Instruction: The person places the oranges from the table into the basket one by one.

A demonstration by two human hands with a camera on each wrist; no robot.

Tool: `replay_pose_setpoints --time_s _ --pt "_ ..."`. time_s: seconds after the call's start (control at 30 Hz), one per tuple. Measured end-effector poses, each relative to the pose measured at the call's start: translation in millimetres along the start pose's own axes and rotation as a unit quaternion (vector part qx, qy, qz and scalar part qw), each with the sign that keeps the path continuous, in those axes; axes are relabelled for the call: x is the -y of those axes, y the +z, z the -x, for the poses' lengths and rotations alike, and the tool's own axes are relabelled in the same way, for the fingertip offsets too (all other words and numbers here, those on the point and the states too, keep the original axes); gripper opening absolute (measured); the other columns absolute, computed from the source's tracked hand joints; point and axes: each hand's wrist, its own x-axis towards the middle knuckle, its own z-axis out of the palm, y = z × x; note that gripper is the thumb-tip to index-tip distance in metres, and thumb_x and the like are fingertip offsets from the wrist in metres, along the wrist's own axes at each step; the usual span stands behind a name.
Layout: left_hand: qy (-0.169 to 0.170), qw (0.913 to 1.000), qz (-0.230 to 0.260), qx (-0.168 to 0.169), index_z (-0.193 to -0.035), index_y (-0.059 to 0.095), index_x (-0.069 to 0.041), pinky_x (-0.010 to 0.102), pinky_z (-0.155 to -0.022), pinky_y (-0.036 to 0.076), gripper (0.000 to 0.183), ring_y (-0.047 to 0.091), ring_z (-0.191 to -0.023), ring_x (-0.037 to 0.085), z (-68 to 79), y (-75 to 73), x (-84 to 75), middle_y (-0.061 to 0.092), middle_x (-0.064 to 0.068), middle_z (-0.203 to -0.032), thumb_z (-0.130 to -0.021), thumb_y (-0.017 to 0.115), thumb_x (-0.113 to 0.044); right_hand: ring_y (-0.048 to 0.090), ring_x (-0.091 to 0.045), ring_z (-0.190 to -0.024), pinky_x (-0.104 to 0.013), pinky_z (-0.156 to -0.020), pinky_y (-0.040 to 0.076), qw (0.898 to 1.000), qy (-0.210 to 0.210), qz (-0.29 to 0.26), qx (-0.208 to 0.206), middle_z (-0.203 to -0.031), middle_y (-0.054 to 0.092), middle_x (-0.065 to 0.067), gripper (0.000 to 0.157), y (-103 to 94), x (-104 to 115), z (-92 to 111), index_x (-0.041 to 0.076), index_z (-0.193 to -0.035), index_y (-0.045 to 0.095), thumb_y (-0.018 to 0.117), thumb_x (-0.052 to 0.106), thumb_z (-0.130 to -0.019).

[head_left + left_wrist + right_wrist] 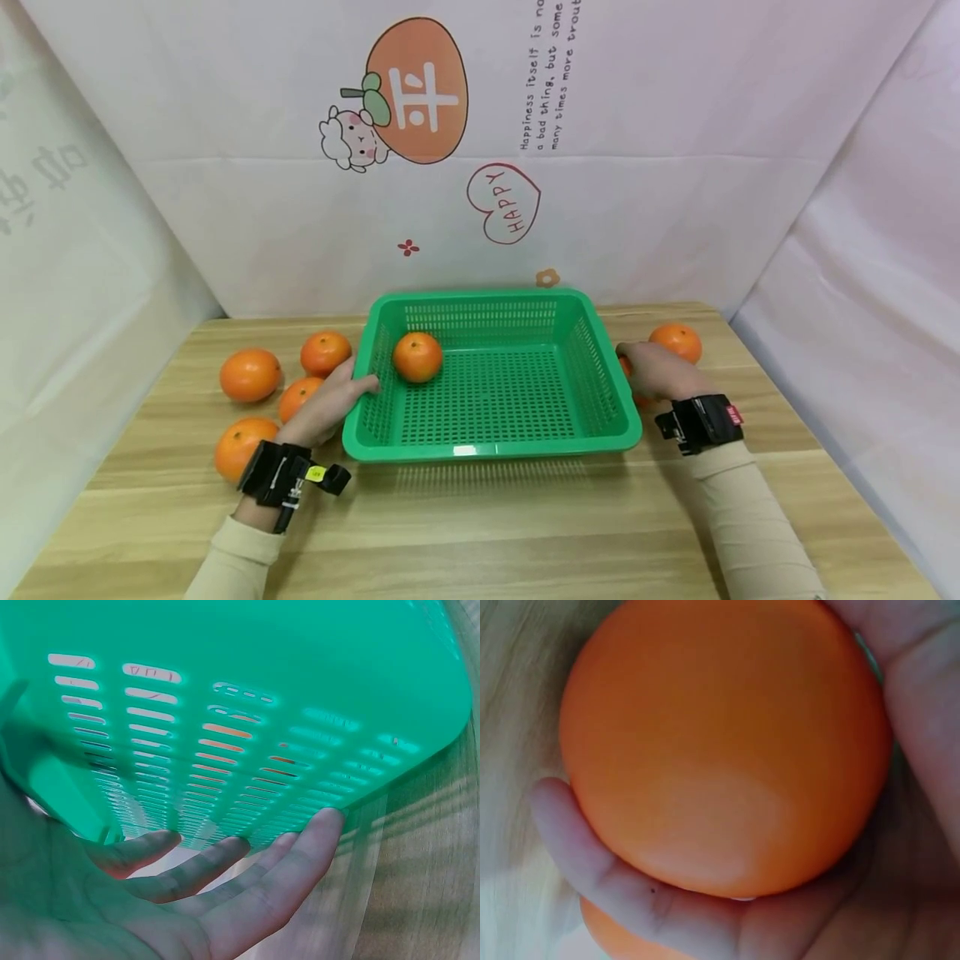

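A green plastic basket [487, 452] with slotted walls stands on the wooden table, one orange [417, 357] inside it at the left. My left hand [326, 407] grips the basket's left side, its thumb over the rim. From the left wrist view, the fingers [277, 900] reach along the outside of the slotted wall. Just outside the basket's right wall, my right hand [660, 372] holds another orange [727, 742], mostly hidden in the head view. Its thumb and fingers curl round the fruit in the right wrist view.
Several oranges lie left of the basket, including one at the far left [251, 375] and one beside the left wrist [242, 448]. Another orange [677, 342] sits behind the right hand. A printed white cloth [645, 225] hangs behind the wooden table [495, 533].
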Motion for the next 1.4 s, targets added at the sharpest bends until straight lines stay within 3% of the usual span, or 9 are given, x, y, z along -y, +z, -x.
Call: replay_pose_setpoints --time_s 0.17,0.33,0.43,0.63,0.87,1.1,1.4 --pt "0.0 1.0 0.001 0.003 -0.17 -0.004 -0.011 0.048 -0.1 0.06 0.084 0.056 -0.136 0.049 0.1 -1.3 -1.1 0.034 0.036 -0.162 -0.1 0.041 -0.008 0.06 -0.024 -0.086 -0.046 -0.083 0.055 1.0 -0.012 0.007 -0.006 -0.1 0.07 -0.008 0.019 1.1 0 0 0.01 -0.109 0.066 0.07 0.006 -0.091" --pt "-0.006 1.0 -0.003 0.0 -0.17 -0.004 -0.011 0.046 -0.099 0.059 0.085 0.055 -0.136 0.047 0.2 -1.2 -0.5 0.032 0.034 -0.164 -0.098 0.042 -0.007 0.065 -0.025 -0.095 -0.055 -0.092 0.057 0.999 -0.042 0.015 -0.014 -0.104 0.071 -0.007 0.016 2.5 1 -2 0.012 -0.109 0.066 0.069 0.009 -0.094" --pt "-0.002 1.0 0.001 0.003 -0.17 -0.004 -0.012 0.047 -0.099 0.06 0.085 0.055 -0.136 0.048 0.0 -1.1 -0.7 0.033 0.035 -0.163 -0.099 0.042 -0.008 0.064 -0.026 -0.093 -0.052 -0.089 0.056 0.999 -0.045 0.012 -0.02 -0.102 0.071 -0.008 0.018 1.0 0 -1 0.01 -0.111 0.067 0.07 0.01 -0.093" --pt "0.0 0.9999 0.007 0.013 -0.17 -0.004 -0.011 0.048 -0.099 0.06 0.08 0.056 -0.136 0.05 0.2 -0.9 -2.0 0.037 0.037 -0.16 -0.102 0.04 -0.01 0.062 -0.022 -0.086 -0.041 -0.078 0.055 0.999 -0.038 -0.009 -0.019 -0.102 0.072 -0.007 0.031 -9.2 -3 6 0.007 -0.116 0.068 0.077 0.022 -0.09" --pt "-0.003 1.0 -0.001 0.001 -0.17 -0.004 -0.012 0.046 -0.099 0.06 0.083 0.056 -0.135 0.049 0.7 -0.5 -2.0 0.035 0.035 -0.162 -0.101 0.041 -0.009 0.062 -0.02 -0.082 -0.035 -0.068 0.051 0.998 -0.043 -0.012 -0.041 -0.104 0.071 -0.012 0.059 -23.6 -5 15 0.004 -0.124 0.065 0.086 0.034 -0.079" --pt "-0.012 0.9998 -0.014 -0.01 -0.17 -0.002 -0.012 0.042 -0.098 0.058 0.085 0.055 -0.133 0.041 0.5 -0.2 0.7 0.032 0.03 -0.165 -0.098 0.044 -0.008 0.062 -0.023 -0.083 -0.033 -0.067 0.049 0.997 -0.051 -0.014 -0.062 -0.107 0.07 -0.017 0.058 -37.4 -3 24 0.001 -0.123 0.065 0.087 0.027 -0.077" --pt "0.005 1.0 -0.005 -0.001 -0.169 -0.002 -0.007 0.049 -0.101 0.059 0.084 0.054 -0.138 0.048 -2.2 -1.8 2.7 0.034 0.035 -0.162 -0.099 0.043 -0.008 0.06 -0.022 -0.085 -0.033 -0.071 0.048 0.994 -0.068 -0.007 -0.09 -0.102 0.069 -0.01 0.05 -53.1 4 40 0.004 -0.117 0.067 0.088 0.025 -0.077"
